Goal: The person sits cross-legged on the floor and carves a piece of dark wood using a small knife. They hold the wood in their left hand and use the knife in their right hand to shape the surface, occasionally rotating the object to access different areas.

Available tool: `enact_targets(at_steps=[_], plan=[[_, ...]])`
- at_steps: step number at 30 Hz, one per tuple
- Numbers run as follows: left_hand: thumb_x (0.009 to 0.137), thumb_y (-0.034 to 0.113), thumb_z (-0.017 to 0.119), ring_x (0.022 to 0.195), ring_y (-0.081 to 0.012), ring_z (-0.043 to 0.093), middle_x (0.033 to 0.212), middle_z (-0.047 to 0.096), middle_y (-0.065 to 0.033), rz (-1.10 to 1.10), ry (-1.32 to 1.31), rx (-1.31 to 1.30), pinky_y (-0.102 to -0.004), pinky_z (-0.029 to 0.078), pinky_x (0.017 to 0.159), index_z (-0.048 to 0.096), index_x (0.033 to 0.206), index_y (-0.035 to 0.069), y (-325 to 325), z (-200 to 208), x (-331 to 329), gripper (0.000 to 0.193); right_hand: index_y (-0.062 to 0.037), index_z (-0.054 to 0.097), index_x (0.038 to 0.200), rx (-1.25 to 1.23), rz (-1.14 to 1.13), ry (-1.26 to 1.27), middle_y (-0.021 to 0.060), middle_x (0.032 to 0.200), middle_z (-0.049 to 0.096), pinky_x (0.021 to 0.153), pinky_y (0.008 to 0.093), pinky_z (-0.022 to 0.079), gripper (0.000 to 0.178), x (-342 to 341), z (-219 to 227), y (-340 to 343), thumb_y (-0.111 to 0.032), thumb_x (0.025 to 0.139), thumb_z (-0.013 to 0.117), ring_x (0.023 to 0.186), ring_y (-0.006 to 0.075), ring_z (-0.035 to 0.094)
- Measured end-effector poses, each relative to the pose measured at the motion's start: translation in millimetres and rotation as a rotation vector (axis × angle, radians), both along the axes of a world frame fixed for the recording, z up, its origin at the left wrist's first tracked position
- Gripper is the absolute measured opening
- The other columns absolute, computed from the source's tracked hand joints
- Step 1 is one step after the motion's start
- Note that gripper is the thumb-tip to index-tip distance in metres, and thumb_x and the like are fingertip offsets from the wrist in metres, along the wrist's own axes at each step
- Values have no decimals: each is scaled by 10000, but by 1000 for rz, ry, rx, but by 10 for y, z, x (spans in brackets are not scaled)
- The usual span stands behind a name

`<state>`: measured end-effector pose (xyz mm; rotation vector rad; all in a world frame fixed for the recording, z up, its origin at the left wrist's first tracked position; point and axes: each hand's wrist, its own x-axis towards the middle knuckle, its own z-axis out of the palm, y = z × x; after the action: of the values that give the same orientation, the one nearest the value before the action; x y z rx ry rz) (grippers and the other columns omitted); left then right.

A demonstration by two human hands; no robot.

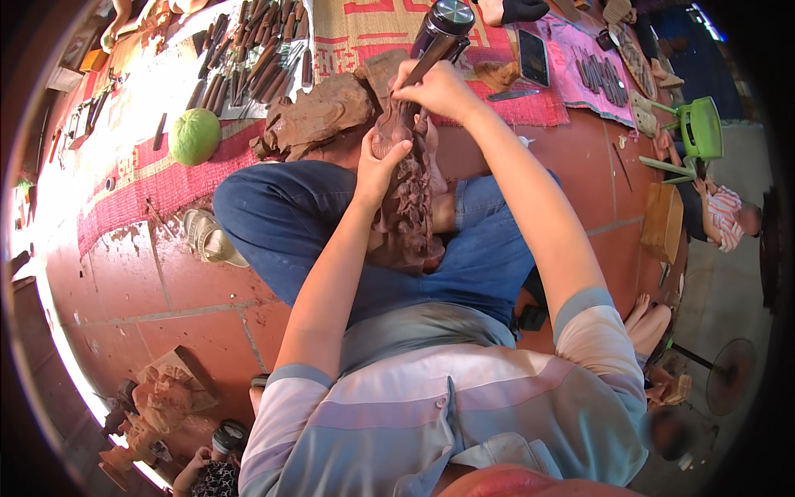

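A reddish-brown carved wooden figure point(407, 217) stretches between my crossed legs, its far end raised towards the mat. My left hand point(381, 166) wraps round that far end, with the thumb lying across the wood. In my right hand point(443, 89) is a carving tool point(432, 61) with a long dark handle, slanting down to the figure's far tip. Its cutting end is hidden by my fingers. Just beyond stands a dark flask with a steel lid point(451, 18). A rough carved wood block point(319, 116) lies to the left of the figure.
Many dark-handled carving tools point(257, 58) lie on a pale cloth at the far left, near a green melon-like fruit point(195, 137). A phone point(533, 58) and a knife point(513, 95) rest at the right. Further right are a green stool point(700, 128) and several people.
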<state>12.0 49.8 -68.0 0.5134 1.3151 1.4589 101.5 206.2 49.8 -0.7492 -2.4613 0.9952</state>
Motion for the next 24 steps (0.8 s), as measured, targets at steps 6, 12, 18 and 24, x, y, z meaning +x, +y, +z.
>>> enact_targets(at_steps=[6, 12, 18, 24], plan=[[709, 372, 829, 1248, -240, 435, 1385, 395, -178, -8, -57, 8, -326, 361, 1031, 322, 1411, -21, 2, -4, -7, 950, -36, 664, 828, -83, -26, -23, 68, 805, 707, 717, 310, 517, 159, -37, 28, 144, -144, 731, 729, 766, 177, 676], [726, 339, 824, 1218, -214, 449, 1347, 423, -149, -6, -67, 20, -321, 376, 1014, 336, 1397, -14, 1, -4, 4, 901, -64, 678, 803, 43, 36, -5, 68, 784, 702, 701, 318, 520, 129, -9, -34, 37, -135, 707, 725, 762, 205, 683], [736, 319, 816, 1196, -210, 470, 1336, 439, -142, -20, -101, 45, -323, 378, 1017, 338, 1389, -12, -8, 32, -9, 875, -82, 683, 792, -84, -32, 76, 59, 791, 700, 699, 315, 524, 127, 1, -73, 92, -130, 688, 736, 742, 212, 682], [747, 297, 810, 1191, -205, 481, 1318, 466, -137, -20, -156, 55, -329, 388, 1013, 325, 1392, -8, 0, 43, 2, 863, -111, 698, 807, -3, -100, -20, 66, 793, 689, 709, 356, 513, 166, -64, -72, 192, -203, 673, 733, 775, 249, 672]])
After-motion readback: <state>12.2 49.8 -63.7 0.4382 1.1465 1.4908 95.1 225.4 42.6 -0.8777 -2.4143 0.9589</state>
